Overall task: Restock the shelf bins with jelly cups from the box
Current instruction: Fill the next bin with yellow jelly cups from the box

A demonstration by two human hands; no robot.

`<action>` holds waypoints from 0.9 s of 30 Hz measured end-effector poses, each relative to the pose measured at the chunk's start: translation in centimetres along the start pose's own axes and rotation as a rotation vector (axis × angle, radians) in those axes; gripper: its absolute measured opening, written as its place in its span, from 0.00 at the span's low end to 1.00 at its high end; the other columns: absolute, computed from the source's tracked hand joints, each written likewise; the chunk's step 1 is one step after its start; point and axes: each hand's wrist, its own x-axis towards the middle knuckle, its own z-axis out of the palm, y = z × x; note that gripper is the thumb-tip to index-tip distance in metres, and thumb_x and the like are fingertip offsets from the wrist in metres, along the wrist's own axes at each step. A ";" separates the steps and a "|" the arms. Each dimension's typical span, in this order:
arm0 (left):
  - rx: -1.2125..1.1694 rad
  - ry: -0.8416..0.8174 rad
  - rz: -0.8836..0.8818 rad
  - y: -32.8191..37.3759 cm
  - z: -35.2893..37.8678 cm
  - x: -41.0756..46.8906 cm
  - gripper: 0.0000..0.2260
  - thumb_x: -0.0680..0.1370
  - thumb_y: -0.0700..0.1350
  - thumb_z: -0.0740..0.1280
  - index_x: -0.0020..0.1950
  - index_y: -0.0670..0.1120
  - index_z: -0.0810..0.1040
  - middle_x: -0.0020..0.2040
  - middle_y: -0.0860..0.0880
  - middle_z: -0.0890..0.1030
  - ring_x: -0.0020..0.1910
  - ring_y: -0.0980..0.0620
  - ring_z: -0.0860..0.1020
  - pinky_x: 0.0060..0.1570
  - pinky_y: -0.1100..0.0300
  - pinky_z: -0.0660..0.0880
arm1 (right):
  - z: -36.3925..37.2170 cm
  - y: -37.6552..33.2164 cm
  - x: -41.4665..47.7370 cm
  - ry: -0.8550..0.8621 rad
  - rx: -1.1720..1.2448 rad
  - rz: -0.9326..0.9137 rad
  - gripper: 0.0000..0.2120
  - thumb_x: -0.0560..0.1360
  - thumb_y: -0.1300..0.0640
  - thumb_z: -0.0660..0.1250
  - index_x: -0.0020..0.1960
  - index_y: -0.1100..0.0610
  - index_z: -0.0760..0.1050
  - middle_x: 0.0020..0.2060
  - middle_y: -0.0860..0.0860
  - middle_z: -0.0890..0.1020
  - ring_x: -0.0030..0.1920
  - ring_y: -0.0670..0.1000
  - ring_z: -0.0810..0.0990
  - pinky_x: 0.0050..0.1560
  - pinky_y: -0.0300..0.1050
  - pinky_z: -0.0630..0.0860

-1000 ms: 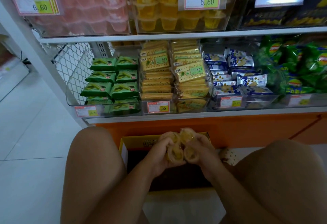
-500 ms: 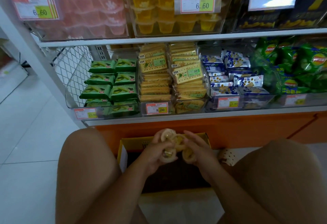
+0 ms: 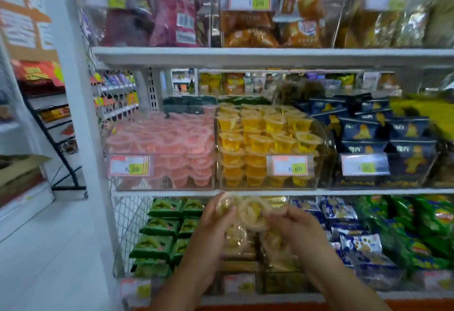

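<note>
Head view: left hand (image 3: 216, 224) & right hand (image 3: 298, 230) curl round a bunch of jelly cups (image 3: 254, 212) (blurry, can't count them), held between them. Cups are just below the shelf (image 3: 245, 192) w/ the yellow bin (image 3: 322, 163).

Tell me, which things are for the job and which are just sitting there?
For the job: jelly cups, held up in front of the shelf; yellow bin above them.
Just sitting there: green packs, blue boxes, chip bags.
</note>
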 end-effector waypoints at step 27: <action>0.109 0.069 0.165 8.7 -3.4 3.2 0.10 0.77 0.48 0.69 0.54 0.63 0.77 0.46 0.53 0.81 0.42 0.50 0.83 0.42 0.48 0.81 | -0.7 -19.7 12.8 -0.086 -0.276 0.156 0.18 0.75 0.57 0.68 0.64 0.60 0.71 0.51 0.59 0.80 0.42 0.55 0.83 0.33 0.48 0.82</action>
